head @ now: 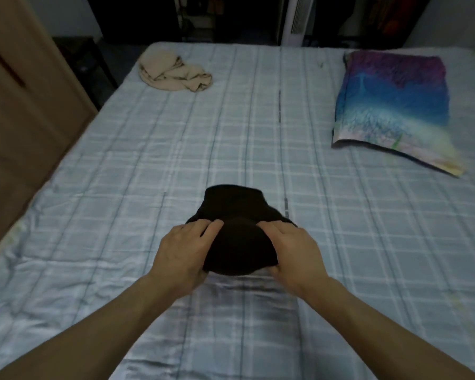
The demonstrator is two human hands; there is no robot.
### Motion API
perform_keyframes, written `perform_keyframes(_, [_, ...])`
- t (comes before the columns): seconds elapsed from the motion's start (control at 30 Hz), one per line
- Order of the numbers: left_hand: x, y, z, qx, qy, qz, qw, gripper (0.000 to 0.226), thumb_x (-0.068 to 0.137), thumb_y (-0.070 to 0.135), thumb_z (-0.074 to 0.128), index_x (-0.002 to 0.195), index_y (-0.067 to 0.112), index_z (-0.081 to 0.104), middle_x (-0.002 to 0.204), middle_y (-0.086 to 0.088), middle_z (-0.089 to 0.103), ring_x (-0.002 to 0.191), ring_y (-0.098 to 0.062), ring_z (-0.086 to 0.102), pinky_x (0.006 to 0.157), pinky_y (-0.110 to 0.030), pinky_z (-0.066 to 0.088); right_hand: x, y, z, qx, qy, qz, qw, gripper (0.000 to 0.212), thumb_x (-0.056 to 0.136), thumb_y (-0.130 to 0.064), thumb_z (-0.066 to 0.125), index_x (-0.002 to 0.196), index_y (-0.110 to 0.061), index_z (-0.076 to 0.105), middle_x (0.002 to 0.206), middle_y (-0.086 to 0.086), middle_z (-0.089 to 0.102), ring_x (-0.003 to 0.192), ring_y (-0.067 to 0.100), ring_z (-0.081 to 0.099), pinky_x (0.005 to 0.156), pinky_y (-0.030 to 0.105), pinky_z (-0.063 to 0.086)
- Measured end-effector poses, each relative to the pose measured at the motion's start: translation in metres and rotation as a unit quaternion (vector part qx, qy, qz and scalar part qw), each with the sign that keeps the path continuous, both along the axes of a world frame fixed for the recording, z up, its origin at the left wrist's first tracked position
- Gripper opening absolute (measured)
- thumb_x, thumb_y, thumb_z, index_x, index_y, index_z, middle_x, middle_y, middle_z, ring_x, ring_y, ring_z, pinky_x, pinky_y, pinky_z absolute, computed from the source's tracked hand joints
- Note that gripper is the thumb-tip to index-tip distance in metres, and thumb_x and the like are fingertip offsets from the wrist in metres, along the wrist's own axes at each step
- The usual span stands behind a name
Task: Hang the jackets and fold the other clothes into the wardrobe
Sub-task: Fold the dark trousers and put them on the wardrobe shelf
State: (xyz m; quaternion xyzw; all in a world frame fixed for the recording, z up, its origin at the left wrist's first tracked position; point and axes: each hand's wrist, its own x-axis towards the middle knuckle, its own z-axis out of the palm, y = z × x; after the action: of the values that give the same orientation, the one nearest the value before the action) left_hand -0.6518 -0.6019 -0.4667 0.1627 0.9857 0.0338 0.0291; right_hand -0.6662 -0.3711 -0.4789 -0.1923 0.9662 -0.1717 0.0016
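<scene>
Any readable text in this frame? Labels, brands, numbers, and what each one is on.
None can be read.
black garment, gripped by the left hand and right hand: no tag or print shows.
beige garment: no lettering shows.
pillow: coloured pattern only.
white unit at the back: grille only, any label is too blurred to read.

Bare forearms point(107, 314), left hand point(183, 250), right hand point(295, 252)

Head-worn view, forward and down over the bed point(137, 149), close above left hand point(184, 253) and right hand point(294, 253)
</scene>
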Motion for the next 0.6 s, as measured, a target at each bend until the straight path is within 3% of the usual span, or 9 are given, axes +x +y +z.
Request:
perform_keyframes(0.17, [0.042, -0.030, 0.091, 0.030, 0.008, 0.046, 0.998, 0.095, 0.047, 0.032, 0.091, 0.134, 0.018, 0.055, 0.118, -0.004, 0.061, 0.076, -0.022, 0.065, 0.056, -0.031, 0.055, 0.015, -0.024, 0.081, -0.020, 0.010, 0.045, 0.999, 0.072, 0.068, -0.033, 0.084, 0.133, -0.023, 0.055, 0.124, -0.003, 0.061, 0.107, 0.020, 0.061, 0.086, 0.036, 0.054])
perform_keyframes(0.3, [0.087, -0.064, 0.167, 0.043, 0.046, 0.095, 0.993, 0.094, 0.054, 0.035, 0.089, 0.139, 0.021, 0.052, 0.126, -0.002, 0.057, 0.085, -0.022, 0.065, 0.063, -0.032, 0.056, 0.031, -0.056, 0.158, -0.035, 0.042, 0.088, 0.995, 0.076, 0.056, -0.036, 0.091, 0.125, -0.023, 0.060, 0.115, -0.004, 0.065, 0.097, 0.021, 0.066, 0.075, 0.034, 0.055])
perform_keyframes(0.43, [0.145, -0.097, 0.244, 0.062, 0.113, 0.148, 0.981, 0.093, 0.061, 0.045, 0.086, 0.142, 0.019, 0.048, 0.134, -0.003, 0.054, 0.106, -0.026, 0.062, 0.076, -0.039, 0.058, 0.053, -0.103, 0.240, -0.052, 0.082, 0.152, 0.984, 0.075, 0.062, -0.031, 0.085, 0.131, -0.026, 0.056, 0.124, -0.005, 0.063, 0.108, 0.021, 0.062, 0.084, 0.037, 0.051])
perform_keyframes(0.6, [0.247, -0.133, 0.313, 0.068, 0.195, 0.213, 0.955, 0.092, 0.061, 0.039, 0.084, 0.142, 0.021, 0.045, 0.135, -0.002, 0.051, 0.116, -0.023, 0.055, 0.081, -0.036, 0.055, 0.112, -0.156, 0.315, -0.078, 0.141, 0.234, 0.959, 0.073, 0.063, -0.030, 0.086, 0.129, -0.029, 0.054, 0.119, -0.007, 0.065, 0.104, 0.018, 0.061, 0.084, 0.036, 0.052])
